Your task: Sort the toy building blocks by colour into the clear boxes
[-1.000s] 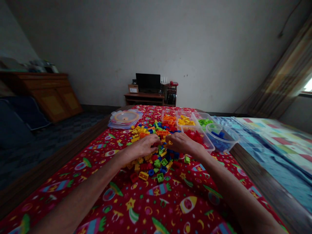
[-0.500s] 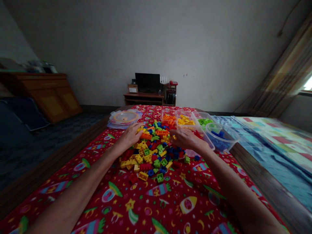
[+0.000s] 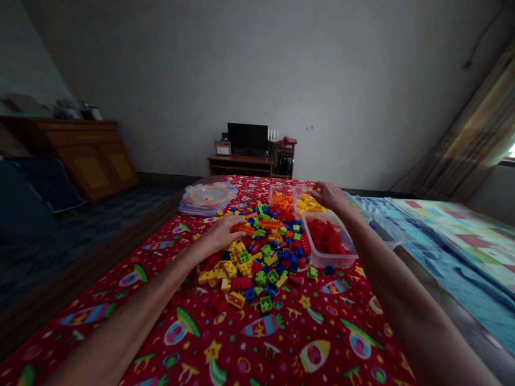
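A loose heap of toy building bricks (image 3: 257, 260) in yellow, red, blue, green and orange lies on the table. At its left edge is my left hand (image 3: 223, 233), fingers stretched and apart, beside an orange brick (image 3: 243, 230). My right hand (image 3: 332, 197) is over the clear container of yellow bricks (image 3: 309, 203), its fingers curled down. Yellow shows by those fingertips, but whether they pinch a brick is hard to see. Just nearer stands a clear container of red bricks (image 3: 329, 238). Orange bricks (image 3: 281, 201) fill another container to the left.
Stacked plastic lids (image 3: 208, 196) lie at the far left of the red patterned tablecloth (image 3: 257, 348). A round clear tub (image 3: 386, 228) with blue bricks is partly behind my right arm. A bed (image 3: 450, 236) adjoins on the right; a monitor (image 3: 248, 138) stands beyond.
My right hand has moved from the heap, up and right, to the yellow bricks' container, uncovering the red bricks. My left hand remains by the heap's left edge, slightly lower.
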The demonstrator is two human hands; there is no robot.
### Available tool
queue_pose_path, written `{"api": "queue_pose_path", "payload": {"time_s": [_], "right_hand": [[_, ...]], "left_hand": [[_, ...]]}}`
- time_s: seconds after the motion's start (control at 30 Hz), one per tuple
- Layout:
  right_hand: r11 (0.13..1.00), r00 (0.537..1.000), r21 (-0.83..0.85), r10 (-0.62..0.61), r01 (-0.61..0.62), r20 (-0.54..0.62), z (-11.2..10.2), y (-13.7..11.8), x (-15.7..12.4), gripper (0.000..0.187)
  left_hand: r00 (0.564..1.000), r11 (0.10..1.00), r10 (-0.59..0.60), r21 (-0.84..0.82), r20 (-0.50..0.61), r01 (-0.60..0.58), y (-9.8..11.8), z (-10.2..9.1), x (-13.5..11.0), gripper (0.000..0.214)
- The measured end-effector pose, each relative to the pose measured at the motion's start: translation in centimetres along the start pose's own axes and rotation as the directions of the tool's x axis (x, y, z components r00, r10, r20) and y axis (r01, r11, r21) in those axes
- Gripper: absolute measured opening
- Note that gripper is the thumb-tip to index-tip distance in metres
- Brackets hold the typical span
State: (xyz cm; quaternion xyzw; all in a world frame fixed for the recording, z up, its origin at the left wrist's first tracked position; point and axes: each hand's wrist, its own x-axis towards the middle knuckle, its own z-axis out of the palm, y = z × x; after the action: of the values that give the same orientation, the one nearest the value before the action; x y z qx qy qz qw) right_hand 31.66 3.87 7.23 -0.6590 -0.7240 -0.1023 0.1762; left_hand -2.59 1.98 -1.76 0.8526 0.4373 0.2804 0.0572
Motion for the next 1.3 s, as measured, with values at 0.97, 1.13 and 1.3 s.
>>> {"api": "queue_pose_path", "payload": {"time_s": [0.97,1.13,1.3], "right_hand": [[0.912,0.896,0.024,-0.406,0.409,0.178,1.1,-8.9,-1.0,0.033],[0.983,0.986,-0.094,-0.151,0.157,0.074,1.4,-7.4,3.5,0.039],[0.967,0.969,0.075,-0.245,0.242,0.030,2.1,-7.9,3.9,0.035]], "left_hand": [[0.996,1.000,-0.028,-0.004,-0.086,0.028,1.2,1.3,-0.4,0.020],[0.993,0.999,0.030,-0.012,-0.110,-0.031,0.8,1.6,-0.5,0.018],[0.990,0.999,0.024,-0.031,-0.138,-0.029,0.9,1.5,-0.4,0.019]]}}
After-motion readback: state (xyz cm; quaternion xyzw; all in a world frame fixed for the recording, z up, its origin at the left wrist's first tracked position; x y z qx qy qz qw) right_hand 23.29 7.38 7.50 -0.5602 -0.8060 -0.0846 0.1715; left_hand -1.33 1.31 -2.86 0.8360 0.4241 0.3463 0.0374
